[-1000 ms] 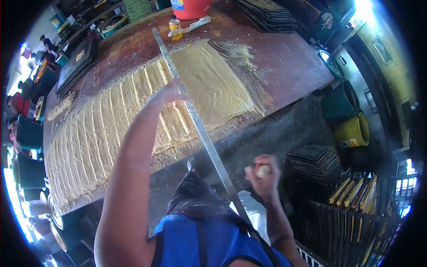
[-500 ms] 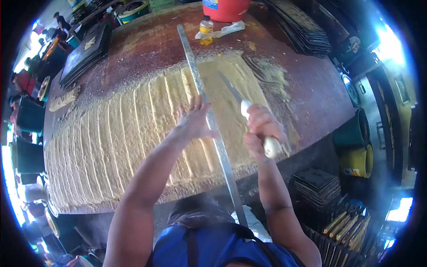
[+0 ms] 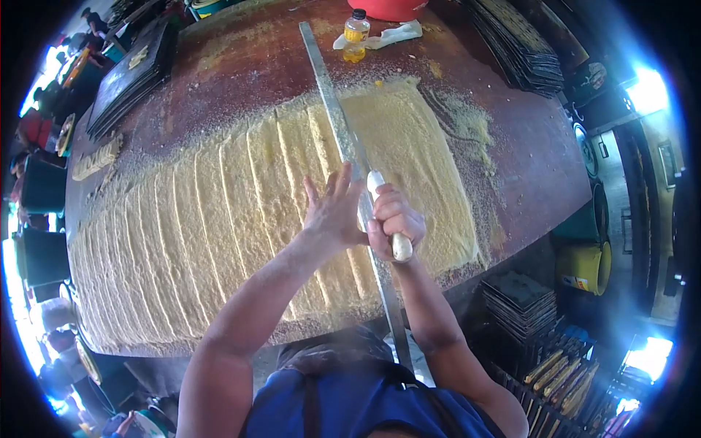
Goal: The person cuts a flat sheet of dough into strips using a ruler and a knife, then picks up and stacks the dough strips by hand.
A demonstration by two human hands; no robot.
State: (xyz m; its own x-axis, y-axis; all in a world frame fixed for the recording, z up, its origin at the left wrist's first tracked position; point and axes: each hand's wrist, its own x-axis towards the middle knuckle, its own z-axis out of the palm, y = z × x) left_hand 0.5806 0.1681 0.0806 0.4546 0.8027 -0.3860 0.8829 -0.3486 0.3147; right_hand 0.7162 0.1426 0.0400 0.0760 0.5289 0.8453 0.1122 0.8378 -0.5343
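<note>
A wide sheet of crumb-covered dough [image 3: 241, 219] lies on the table, marked with several long parallel cuts on its left part. A long metal straightedge [image 3: 325, 77] crosses it and sticks out past the table's near edge. My left hand [image 3: 332, 212] presses on the straightedge with its fingers spread. My right hand [image 3: 396, 219] is wrapped round the white handle of a knife [image 3: 375, 181]. The knife's blade runs close along the right side of the straightedge, partly hidden. Right of the bar, the dough surface [image 3: 423, 160] shows no cuts.
A bottle of yellow liquid [image 3: 355, 36] stands by a white cloth [image 3: 394, 35] and a red tub [image 3: 387, 7] at the far side. Stacked dark trays [image 3: 518, 47] lie far right, more trays [image 3: 135, 77] far left. Dough strips [image 3: 97, 158] rest at left. People are in the left background.
The knife has come left and down from above the dough to the straightedge's edge. My left hand has shifted slightly right with the straightedge. The view has tilted a little.
</note>
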